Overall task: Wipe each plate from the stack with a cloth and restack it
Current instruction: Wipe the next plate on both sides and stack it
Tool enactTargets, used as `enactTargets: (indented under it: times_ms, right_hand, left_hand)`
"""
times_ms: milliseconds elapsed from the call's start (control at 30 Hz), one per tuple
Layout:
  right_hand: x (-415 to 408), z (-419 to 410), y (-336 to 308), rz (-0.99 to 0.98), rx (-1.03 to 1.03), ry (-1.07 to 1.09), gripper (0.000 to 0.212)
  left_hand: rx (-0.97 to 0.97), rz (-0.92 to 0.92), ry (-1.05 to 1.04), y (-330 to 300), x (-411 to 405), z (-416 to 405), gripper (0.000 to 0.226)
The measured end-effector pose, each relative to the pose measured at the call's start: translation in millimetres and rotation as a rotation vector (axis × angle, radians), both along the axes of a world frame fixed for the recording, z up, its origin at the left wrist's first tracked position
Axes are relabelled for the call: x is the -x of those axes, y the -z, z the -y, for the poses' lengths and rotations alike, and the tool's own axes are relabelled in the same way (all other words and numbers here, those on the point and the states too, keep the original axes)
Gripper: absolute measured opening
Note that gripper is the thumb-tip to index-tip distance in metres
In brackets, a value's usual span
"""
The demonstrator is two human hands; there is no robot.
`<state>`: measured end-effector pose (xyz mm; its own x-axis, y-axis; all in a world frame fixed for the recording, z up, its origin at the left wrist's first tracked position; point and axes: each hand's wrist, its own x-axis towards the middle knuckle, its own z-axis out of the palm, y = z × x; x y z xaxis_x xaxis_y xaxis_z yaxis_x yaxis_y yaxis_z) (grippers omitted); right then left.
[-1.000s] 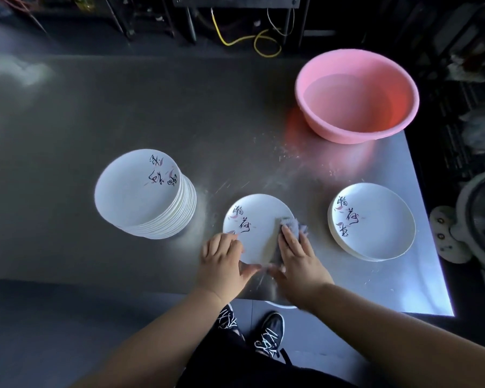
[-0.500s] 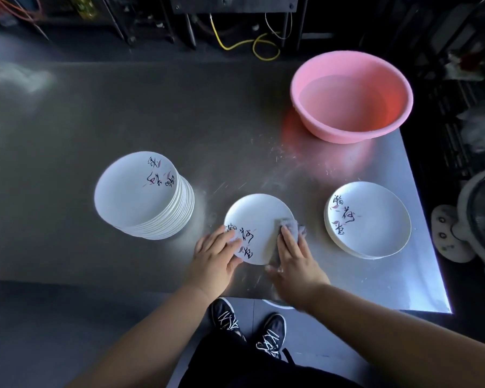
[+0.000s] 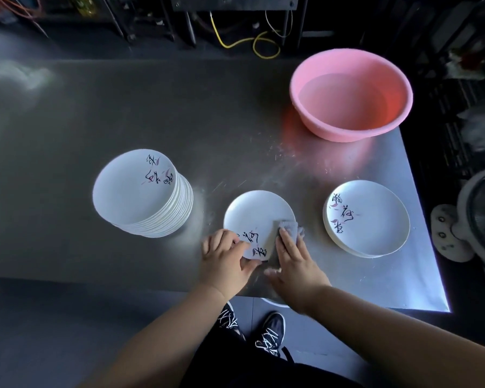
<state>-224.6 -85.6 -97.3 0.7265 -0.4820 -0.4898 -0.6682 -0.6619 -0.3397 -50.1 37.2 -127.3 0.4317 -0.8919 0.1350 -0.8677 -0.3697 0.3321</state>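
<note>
A single white plate (image 3: 256, 212) with black brush lettering lies on the steel table (image 3: 123, 113) near its front edge. My left hand (image 3: 226, 260) holds that plate at its near left rim, fingers on top and thumb at the edge. My right hand (image 3: 294, 261) presses a grey cloth (image 3: 287, 229) flat onto the plate's right side with straight fingers. A tall stack of matching plates (image 3: 140, 191) stands to the left. A low stack of plates (image 3: 367, 218) sits to the right.
A pink basin (image 3: 350, 93) holding water stands at the back right of the table. A fan (image 3: 476, 217) stands off the table's right edge. Cables run along the dark floor behind. My shoes show below the front edge.
The plate has turned under my hands: its lettering has swung from the left side round to the near edge. The cloth and my right hand stay on the right side.
</note>
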Motion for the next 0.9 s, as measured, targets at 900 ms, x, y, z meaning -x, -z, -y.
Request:
enactTargets:
  times_ms: [900]
  right_hand:
    - [-8.2,-12.0,23.8,0.14,0.14,0.043,0.077]
  left_hand:
    - [0.016,-0.011,0.026,3.6,-2.3,12.7,0.021]
